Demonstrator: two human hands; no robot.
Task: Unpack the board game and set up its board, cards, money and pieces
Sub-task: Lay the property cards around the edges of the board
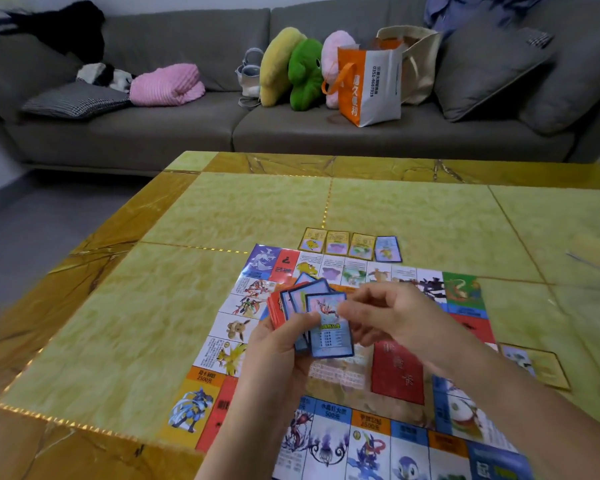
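The colourful game board (243, 327) lies flat on the yellow table (222, 209), its squares printed with cartoon creatures. My left hand (278, 355) holds a fanned stack of cards (303, 299) above the board's middle. My right hand (392, 313) pinches the top blue-bordered card (329, 337) of that fan. Several cards (350, 245) lie side by side in a row just beyond the board's far edge, three yellow and one blue. A red card area (397, 372) is printed in the board's centre. More cards (534, 365) lie off the board's right side.
A grey sofa (291, 133) stands behind the table with plush cushions (291, 69), a pink blanket (167, 84) and an orange-and-white bag (369, 84). A clear plastic wrapper (589, 299) lies at the table's right edge. Grey floor (32, 237) is on the left.
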